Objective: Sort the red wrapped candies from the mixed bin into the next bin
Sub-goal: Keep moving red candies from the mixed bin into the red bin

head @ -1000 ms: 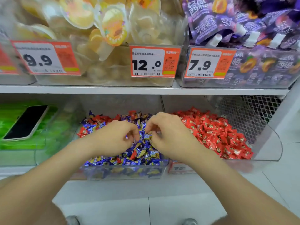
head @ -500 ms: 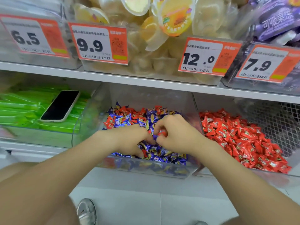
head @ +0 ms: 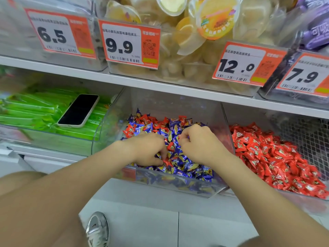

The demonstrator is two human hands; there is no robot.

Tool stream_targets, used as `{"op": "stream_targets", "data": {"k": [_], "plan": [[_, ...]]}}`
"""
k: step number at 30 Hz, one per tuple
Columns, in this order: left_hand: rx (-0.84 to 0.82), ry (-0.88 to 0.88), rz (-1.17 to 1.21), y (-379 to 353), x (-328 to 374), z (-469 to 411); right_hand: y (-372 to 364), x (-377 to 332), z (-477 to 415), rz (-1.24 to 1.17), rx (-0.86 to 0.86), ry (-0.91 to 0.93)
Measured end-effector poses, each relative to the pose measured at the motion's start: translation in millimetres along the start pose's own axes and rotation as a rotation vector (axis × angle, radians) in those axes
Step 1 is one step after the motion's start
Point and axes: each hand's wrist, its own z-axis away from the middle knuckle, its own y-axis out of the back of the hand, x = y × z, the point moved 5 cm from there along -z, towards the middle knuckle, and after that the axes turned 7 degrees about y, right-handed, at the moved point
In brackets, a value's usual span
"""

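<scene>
Left hand: moved down toward bin front, now pinching a red candy.
Right hand: parted from left.

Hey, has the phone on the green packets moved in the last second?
No. The phone lies at the same spot on the green packets, angled as before.

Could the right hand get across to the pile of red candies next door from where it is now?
Probably yes. The right hand is in the mixed bin, close to the clear wall; the red candies lie uncovered just beyond it. It would only have to lift over that wall.
</scene>
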Motion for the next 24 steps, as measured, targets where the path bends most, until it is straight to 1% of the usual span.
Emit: {"op": "stream_targets", "data": {"k": [2,5,8,9,11,14,16,19,21,24], "plan": [[0.047,0.028,-0.029,-1,-3,1,1,1,-5,0.004,-0.02,0.006],[0.141,0.101,-0.054,3,-11,5,-5,1,-14,0.058,-0.116,0.107],[0.24,0.151,0.054,13,-21,12,-20,0,-29,0.178,-0.152,0.227],[0.232,0.165,0.092,14,-26,14,-27,-1,-34,0.223,-0.158,0.245],[0.138,0.184,0.124,12,-33,17,-40,-1,-40,0.324,-0.184,0.259],[0.025,0.187,0.099,7,-39,18,-46,-5,-45,0.425,-0.188,0.261],[-0.002,0.183,0.098,6,-41,17,-47,-4,-50,0.375,-0.189,0.236],[-0.035,0.198,0.11,4,-45,15,-41,-2,-53,0.167,-0.207,0.201],[-0.017,0.208,0.12,4,-46,12,-31,-2,-52,0.009,-0.181,0.183],[0.012,0.224,0.103,2,-46,7,-17,-1,-46,-0.136,-0.133,0.168]]}}
